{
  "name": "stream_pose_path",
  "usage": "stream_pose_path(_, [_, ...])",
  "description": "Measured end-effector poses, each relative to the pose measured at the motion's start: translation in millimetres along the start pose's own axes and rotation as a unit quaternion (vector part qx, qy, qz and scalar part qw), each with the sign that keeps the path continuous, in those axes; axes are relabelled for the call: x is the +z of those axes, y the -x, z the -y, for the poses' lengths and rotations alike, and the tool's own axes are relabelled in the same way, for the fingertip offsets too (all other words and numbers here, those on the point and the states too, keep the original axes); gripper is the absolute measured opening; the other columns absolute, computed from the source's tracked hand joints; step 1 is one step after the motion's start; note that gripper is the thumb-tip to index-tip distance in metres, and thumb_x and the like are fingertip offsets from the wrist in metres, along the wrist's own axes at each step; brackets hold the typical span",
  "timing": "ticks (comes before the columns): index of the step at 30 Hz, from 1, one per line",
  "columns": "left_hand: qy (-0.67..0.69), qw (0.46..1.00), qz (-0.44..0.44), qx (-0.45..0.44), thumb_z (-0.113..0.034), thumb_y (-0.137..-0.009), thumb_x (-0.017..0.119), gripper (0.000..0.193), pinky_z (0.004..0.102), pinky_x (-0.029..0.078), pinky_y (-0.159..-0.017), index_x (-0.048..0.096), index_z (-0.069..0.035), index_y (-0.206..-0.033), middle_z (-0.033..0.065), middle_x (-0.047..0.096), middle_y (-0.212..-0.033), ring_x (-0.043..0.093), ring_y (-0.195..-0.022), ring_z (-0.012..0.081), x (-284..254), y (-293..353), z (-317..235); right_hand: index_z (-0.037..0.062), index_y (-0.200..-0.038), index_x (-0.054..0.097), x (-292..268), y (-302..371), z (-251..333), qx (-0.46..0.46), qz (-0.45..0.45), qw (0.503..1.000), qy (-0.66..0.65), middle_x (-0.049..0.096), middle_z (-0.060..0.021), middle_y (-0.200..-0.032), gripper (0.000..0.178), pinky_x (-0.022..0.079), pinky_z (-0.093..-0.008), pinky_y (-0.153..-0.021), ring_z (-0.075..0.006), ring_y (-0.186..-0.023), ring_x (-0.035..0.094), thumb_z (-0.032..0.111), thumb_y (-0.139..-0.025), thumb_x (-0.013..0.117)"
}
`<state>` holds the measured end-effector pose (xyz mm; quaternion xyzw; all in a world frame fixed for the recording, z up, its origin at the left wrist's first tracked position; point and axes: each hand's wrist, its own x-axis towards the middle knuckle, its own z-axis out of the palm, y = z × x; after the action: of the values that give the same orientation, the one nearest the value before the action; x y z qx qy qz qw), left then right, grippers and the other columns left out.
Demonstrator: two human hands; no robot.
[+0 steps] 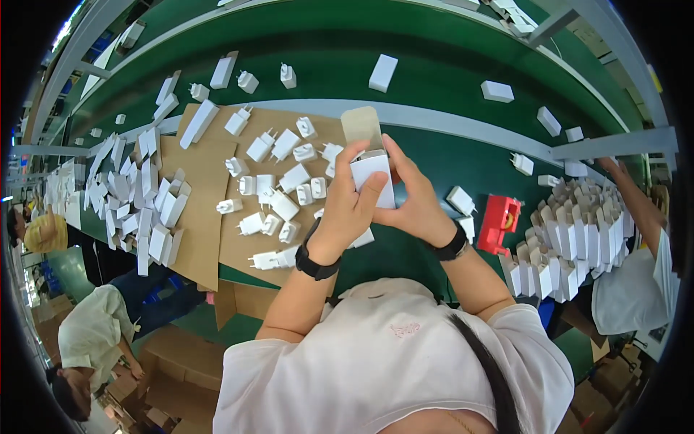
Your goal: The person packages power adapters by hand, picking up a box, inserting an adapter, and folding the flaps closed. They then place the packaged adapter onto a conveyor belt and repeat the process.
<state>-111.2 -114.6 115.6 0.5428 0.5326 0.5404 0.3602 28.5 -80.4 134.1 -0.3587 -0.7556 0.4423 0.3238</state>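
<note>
Between both my hands is a small white carton [374, 184], its top flap standing up and open toward the far side. My left hand [348, 205] is closed around its left side, thumb across the front face. My right hand [419, 202] grips the right side and lower edge, its index finger up by the opening. What is inside the carton cannot be made out. Left of my hands, many white plug chargers [283, 205] lie scattered on a brown cardboard sheet [206, 239]. Two more chargers, one of them a pronged charger [461, 200], lie right of my right hand.
A red tape dispenser [497, 224] stands at right, beside rows of upright open white cartons [571, 231]. White boxes are heaped [137, 195] at left. Beyond a metal rail [448, 123], a green conveyor belt [311, 43] carries boxes and chargers. Other people are at both sides.
</note>
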Motion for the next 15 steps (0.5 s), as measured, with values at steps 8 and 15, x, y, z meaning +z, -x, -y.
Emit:
stream_pose_path(8, [-0.043,0.997,0.067,-0.011,-0.033,-0.088,0.054,0.045,0.0329,0.047,-0.067,0.033,-0.002,-0.113,0.0158,0.054,-0.088,0.057,-0.077,0.0250,-1,39,-43,0.0066,-0.115,0.045,-25,34,10,0.040,0.128,0.977,-0.164,0.048,-0.0062,-0.108,0.057,0.043,-0.0300,-0.084,-0.0157,-0.097,0.052,0.018,-0.068,0.076])
stream_pose_path(15, [-0.133,0.986,0.075,0.070,-0.035,-0.062,0.080,0.078,0.0329,0.047,-0.064,0.026,-0.002,-0.109,0.0171,0.048,-0.094,0.057,-0.075,0.0257,6,57,-44,0.0013,-0.099,0.059,-14,45,21,-0.024,-0.032,0.943,-0.330,0.055,-0.0156,-0.113,0.019,0.045,-0.0307,-0.085,-0.0242,-0.099,0.056,0.010,-0.082,0.063])
